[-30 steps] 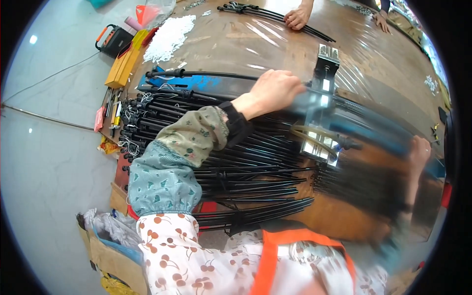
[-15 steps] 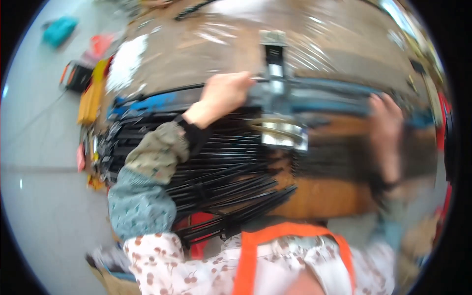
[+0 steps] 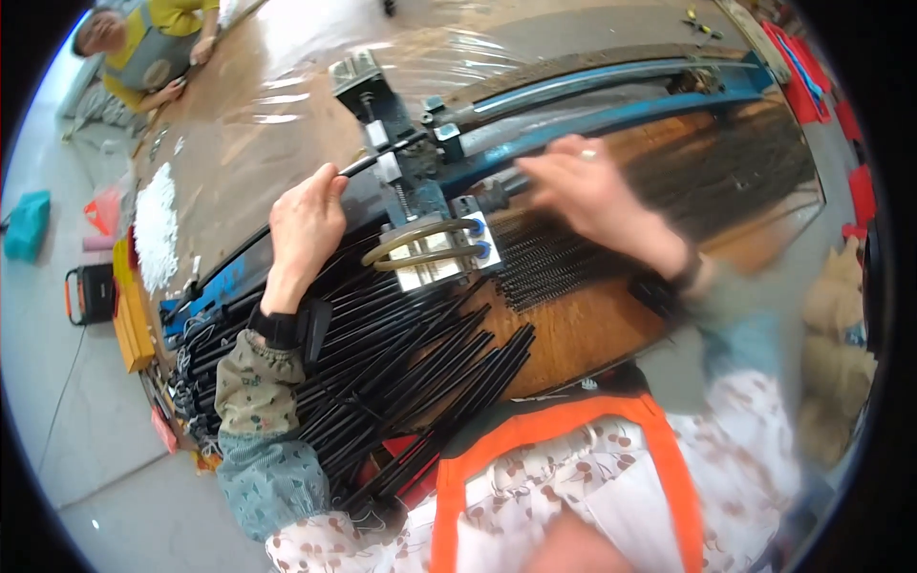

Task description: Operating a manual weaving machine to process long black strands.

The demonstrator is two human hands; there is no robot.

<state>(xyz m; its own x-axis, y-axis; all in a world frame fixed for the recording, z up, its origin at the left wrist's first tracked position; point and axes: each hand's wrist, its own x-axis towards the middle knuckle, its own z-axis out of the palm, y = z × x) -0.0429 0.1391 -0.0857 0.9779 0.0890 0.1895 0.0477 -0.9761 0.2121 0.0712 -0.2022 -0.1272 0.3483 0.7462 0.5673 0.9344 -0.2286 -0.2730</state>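
Observation:
My left hand (image 3: 306,224) is closed around a thin black rod (image 3: 358,165) at the left side of a metal clamping fixture (image 3: 406,181). The rod's end crosses the top of this fixture. My right hand (image 3: 592,196) is at the fixture's right side, beside a dark cylindrical part (image 3: 501,188). Motion smears its fingers, and whether they hold anything cannot be made out. A blue rail frame (image 3: 611,119) runs off to the right from the fixture. Two brownish hoses (image 3: 420,244) loop over a silver block at its near end.
Many black rods (image 3: 382,372) lie in a heap below my left arm. Rows of thin dark springy strands (image 3: 564,263) cover the wooden board (image 3: 583,334). Beyond the table's far left edge is another person (image 3: 158,53). White pieces (image 3: 156,229) are piled at the left.
My view has turned, bringing the other person into sight. My right hand has come from the rail's right part to beside the fixture. My left hand stays at the fixture's left side.

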